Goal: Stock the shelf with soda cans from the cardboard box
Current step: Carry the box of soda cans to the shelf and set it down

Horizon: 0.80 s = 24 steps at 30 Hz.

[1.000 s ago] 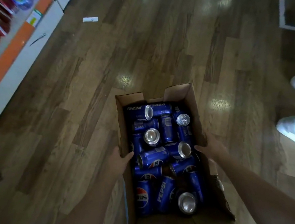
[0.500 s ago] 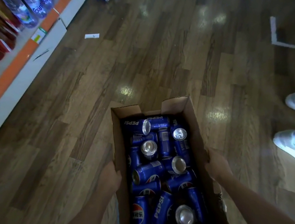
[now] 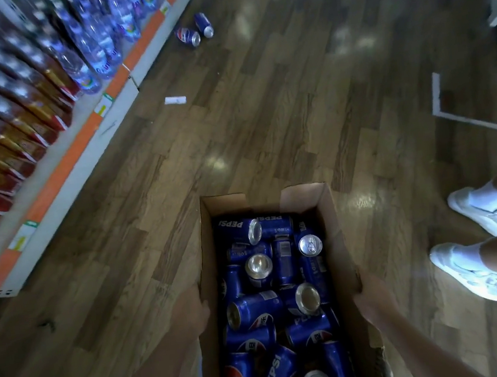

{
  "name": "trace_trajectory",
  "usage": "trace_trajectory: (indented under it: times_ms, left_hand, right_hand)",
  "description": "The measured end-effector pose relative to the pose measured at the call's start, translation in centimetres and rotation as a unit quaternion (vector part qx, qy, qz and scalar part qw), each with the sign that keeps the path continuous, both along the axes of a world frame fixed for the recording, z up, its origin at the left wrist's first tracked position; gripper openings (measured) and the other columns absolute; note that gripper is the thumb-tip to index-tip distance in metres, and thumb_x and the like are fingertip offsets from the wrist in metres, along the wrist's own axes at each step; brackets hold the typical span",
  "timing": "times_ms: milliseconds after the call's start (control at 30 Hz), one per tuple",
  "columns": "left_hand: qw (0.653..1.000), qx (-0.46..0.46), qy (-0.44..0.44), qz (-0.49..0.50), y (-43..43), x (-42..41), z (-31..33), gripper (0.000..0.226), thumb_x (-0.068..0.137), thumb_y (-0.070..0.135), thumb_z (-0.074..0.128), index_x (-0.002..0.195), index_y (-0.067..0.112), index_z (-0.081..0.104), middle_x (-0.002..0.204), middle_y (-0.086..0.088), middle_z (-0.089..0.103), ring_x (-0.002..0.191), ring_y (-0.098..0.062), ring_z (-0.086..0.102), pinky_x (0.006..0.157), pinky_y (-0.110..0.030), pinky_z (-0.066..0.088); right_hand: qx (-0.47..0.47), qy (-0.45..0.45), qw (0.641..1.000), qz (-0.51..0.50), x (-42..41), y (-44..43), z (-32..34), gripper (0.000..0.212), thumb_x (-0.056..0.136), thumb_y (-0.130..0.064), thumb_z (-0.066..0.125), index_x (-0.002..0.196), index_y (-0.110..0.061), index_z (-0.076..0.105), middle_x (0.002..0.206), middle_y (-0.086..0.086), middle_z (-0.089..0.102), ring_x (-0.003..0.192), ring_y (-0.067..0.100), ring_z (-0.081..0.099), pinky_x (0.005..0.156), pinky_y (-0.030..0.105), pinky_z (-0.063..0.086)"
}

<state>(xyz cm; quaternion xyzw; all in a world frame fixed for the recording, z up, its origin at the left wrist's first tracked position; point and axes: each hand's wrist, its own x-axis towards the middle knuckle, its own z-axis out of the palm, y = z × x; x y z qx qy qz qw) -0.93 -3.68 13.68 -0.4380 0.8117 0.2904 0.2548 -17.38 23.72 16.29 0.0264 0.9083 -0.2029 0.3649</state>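
Observation:
An open cardboard box [image 3: 335, 227] fills the lower middle of the head view, carried above the wooden floor. Inside lie several blue Pepsi cans [image 3: 256, 309], jumbled on their sides and ends. My left hand [image 3: 190, 313] grips the box's left wall and my right hand [image 3: 370, 295] grips its right wall. The shelf [image 3: 59, 161] runs along the left with an orange price strip. Two loose Pepsi cans [image 3: 195, 32] lie on the floor by the shelf's base further ahead.
Rows of red-labelled and blue-labelled bottles [image 3: 24, 78] fill the shelf. A white paper slip [image 3: 175, 100] lies on the floor. Another person's legs in white shoes [image 3: 476, 270] stand at the right. White tape [image 3: 451, 113] marks the floor and a white fixture stands beyond it.
The box and both hands have moved forward along the aisle. More of the shelf's bottles and the two loose cans on the floor have come into view.

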Motion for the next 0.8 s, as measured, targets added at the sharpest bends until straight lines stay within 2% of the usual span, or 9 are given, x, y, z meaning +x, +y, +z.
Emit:
trace_trajectory:
  times_ms: [67, 167, 333, 500, 667, 800]
  left_hand:
    - [1.0, -0.001, 0.0, 0.002, -0.7, -0.4, 3.0, 0.052, 0.094, 0.019, 0.049, 0.141, 0.006, 0.032, 0.14, -0.012, 0.044, 0.128, -0.023, 0.043, 0.107, -0.03, 0.033]
    - [1.0, 0.001, 0.007, 0.009, -2.1, -1.5, 7.7, 0.048, 0.094, 0.015, 0.05, 0.138, 0.004, 0.035, 0.134, -0.014, 0.049, 0.122, -0.024, 0.049, 0.099, -0.028, 0.038]
    - [0.999, -0.046, 0.003, -0.016, -4.7, -4.5, 13.9, 0.051, 0.098, 0.023, 0.042, 0.142, 0.004, 0.026, 0.146, -0.012, 0.036, 0.134, -0.022, 0.036, 0.108, -0.028, 0.027]
    - [0.998, -0.023, 0.051, 0.002, -6.8, -9.4, 19.2, 0.045, 0.096, 0.012, 0.046, 0.137, 0.0, 0.034, 0.135, -0.018, 0.046, 0.123, -0.027, 0.047, 0.094, -0.026, 0.036]
    - [0.997, -0.01, 0.074, -0.004, -8.6, -14.6, 22.8, 0.032, 0.092, 0.005, 0.047, 0.123, -0.001, 0.052, 0.117, -0.018, 0.059, 0.1, -0.026, 0.058, 0.076, -0.024, 0.041]
    - [0.997, -0.014, 0.077, -0.006, -10.4, -18.8, 24.7, 0.031, 0.09, 0.012, 0.049, 0.119, 0.002, 0.054, 0.112, -0.015, 0.061, 0.098, -0.023, 0.06, 0.079, -0.028, 0.046]
  right_hand:
    - [-0.01, 0.002, 1.0, -0.011, -0.4, -0.7, 3.3, 0.04, 0.083, 0.003, 0.05, 0.122, -0.006, 0.054, 0.09, 0.005, 0.057, 0.086, 0.023, 0.056, 0.073, 0.034, 0.047]
    - [-0.031, 0.02, 0.999, 0.005, -1.5, -2.0, 8.1, 0.043, 0.084, 0.002, 0.051, 0.125, -0.009, 0.052, 0.079, -0.003, 0.054, 0.084, 0.024, 0.058, 0.075, 0.038, 0.05]
    - [-0.056, 0.044, 0.997, 0.038, -4.5, -4.4, 14.5, 0.044, 0.09, -0.005, 0.05, 0.133, -0.013, 0.047, 0.083, -0.007, 0.048, 0.081, 0.017, 0.052, 0.072, 0.031, 0.044]
    - [-0.058, 0.056, 0.996, 0.04, -9.0, -6.5, 17.9, 0.035, 0.09, -0.008, 0.053, 0.125, -0.011, 0.053, 0.087, -0.002, 0.055, 0.073, 0.01, 0.051, 0.065, 0.022, 0.041]
    - [-0.043, 0.09, 0.993, 0.064, -14.9, -8.0, 20.5, 0.021, 0.09, -0.008, 0.05, 0.109, -0.006, 0.058, 0.07, -0.009, 0.049, 0.063, 0.007, 0.049, 0.063, 0.024, 0.04]
    - [-0.03, 0.092, 0.993, 0.067, -20.5, -9.6, 21.7, 0.027, 0.088, -0.012, 0.051, 0.113, -0.011, 0.059, 0.087, 0.003, 0.064, 0.075, 0.018, 0.058, 0.063, 0.027, 0.045]
